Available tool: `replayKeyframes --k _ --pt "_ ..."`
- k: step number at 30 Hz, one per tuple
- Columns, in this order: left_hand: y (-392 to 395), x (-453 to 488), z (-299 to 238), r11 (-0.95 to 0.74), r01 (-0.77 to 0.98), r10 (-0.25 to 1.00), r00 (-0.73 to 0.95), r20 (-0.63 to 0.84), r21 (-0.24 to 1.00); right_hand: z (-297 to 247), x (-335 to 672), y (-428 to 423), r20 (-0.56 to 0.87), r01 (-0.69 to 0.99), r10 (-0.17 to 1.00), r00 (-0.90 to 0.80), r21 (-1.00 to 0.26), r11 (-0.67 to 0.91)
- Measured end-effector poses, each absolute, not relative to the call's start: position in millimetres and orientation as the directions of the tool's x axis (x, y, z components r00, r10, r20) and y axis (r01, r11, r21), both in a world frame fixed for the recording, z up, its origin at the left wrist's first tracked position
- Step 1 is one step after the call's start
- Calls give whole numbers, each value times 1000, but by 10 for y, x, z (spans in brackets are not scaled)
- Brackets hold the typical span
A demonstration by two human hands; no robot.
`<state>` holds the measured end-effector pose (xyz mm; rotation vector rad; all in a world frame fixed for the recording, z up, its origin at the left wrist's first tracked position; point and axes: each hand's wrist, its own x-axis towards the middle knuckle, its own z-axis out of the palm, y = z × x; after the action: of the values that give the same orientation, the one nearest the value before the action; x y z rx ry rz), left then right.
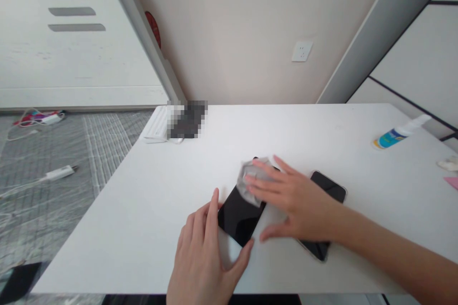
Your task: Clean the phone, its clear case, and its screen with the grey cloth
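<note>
My left hand (202, 248) grips the lower end of a black smartphone (238, 219), its fingers and thumb on either side of the phone's edges. The phone lies tilted across the white table (125, 233) with its dark glass facing up. My right hand (296, 202) presses a crumpled grey cloth (255, 176) onto the phone's upper half, hiding the top of the phone. A second black smartphone (329, 187) lies face up beside it, its middle hidden under my right palm and wrist.
A blue-and-white spray bottle (399, 133) lies at the table's right. A white object (155, 124) and a pixelated dark object (188, 119) sit at the far edge. The table's left edge drops to a grey floor with a white charging cable (59, 172).
</note>
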<state>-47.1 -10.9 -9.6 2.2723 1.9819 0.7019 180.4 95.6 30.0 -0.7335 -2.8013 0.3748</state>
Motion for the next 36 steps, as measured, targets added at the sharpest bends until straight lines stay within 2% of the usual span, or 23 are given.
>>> replayKeyframes --k 2,3,4,7,9,10,13,14,15,18,20,22,24,26,31,36 --pt "-113 -469 -99 -192 927 947 88 309 322 297 1744 887 135 307 370 -919 -343 888" --pt "-113 -468 -98 -191 926 947 86 309 326 292 1742 889 134 283 349 -928 -359 890" --pt "-112 -468 -96 -187 925 948 82 307 331 286 1763 921 134 305 373 -918 -363 881" --pt "-101 -472 -86 -169 924 951 62 302 344 279 1887 1078 149 511 575 -805 -319 798" --pt "-96 -480 -83 -169 924 949 59 308 343 290 1904 1087 161 547 606 -779 -297 782" --pt "-95 -485 -84 -173 924 947 61 316 341 297 1875 1044 164 502 565 -809 -308 808" --pt "-98 -494 -92 -190 922 949 85 303 338 303 1743 868 151 240 320 -935 -394 887" --pt "-98 -493 -94 -190 921 951 87 297 340 299 1728 850 142 199 279 -950 -413 889" --pt "-97 -489 -95 -185 921 952 82 295 342 292 1740 868 133 211 289 -948 -417 884" --pt "-92 -475 -92 -168 924 952 61 300 344 276 1878 1052 122 446 514 -849 -357 821" --pt "-93 -478 -92 -173 925 950 66 306 337 286 1928 1110 141 521 585 -799 -323 790" --pt "-100 -489 -96 -182 927 946 76 314 326 305 1869 1028 156 432 503 -850 -339 836" --pt "-108 -497 -99 -196 928 945 92 315 316 314 1757 883 160 273 354 -922 -382 883" --pt "-110 -493 -96 -196 929 945 92 315 315 301 1700 810 158 219 303 -940 -402 889" --pt "-91 -464 -56 -196 927 926 68 370 321 229 1914 1095 190 502 560 -806 -282 818" --pt "-127 -504 -40 -322 897 859 142 493 303 273 1941 1148 289 471 535 -794 -264 842"
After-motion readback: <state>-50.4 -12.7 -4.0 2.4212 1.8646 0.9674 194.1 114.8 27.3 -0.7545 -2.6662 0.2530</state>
